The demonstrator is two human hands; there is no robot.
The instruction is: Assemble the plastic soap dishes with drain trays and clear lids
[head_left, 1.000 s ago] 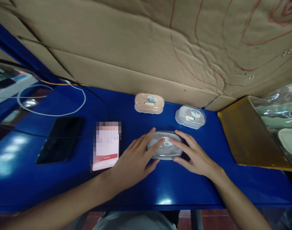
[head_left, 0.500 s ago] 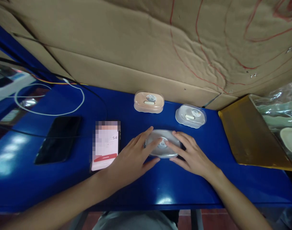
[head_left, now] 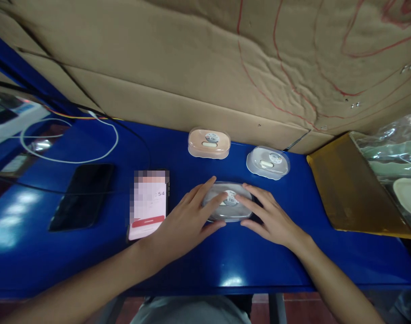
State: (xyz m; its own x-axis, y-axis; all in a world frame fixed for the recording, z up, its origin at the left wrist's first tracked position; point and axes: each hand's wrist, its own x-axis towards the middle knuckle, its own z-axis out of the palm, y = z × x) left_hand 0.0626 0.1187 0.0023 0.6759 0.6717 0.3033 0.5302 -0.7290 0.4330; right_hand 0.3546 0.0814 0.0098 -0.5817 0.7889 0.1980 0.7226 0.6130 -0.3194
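Observation:
A grey soap box [head_left: 228, 211] with a clear lid and a round white label lies on the blue table, between my two hands. My left hand [head_left: 195, 213] grips its left end, thumb at the near edge and fingers at the far edge, with the index finger on the lid. On the right end, my right hand [head_left: 271, 213] holds it the same way, one fingertip by the label. Behind them sit a peach soap box [head_left: 209, 144] and a pale grey soap box [head_left: 268, 163], both under clear lids.
Left of my hands lie a lit phone [head_left: 149, 207] and a dark phone [head_left: 82, 196]. A white cable [head_left: 115, 139] loops at the back left. Brown cardboard [head_left: 158, 67] lines the back. On the right stands an open carton [head_left: 354, 193] with plastic-wrapped pale green items.
My hands and the grey soap box hold almost the same place. The right fingers have shifted slightly, and more of the label shows. The view has moved a little.

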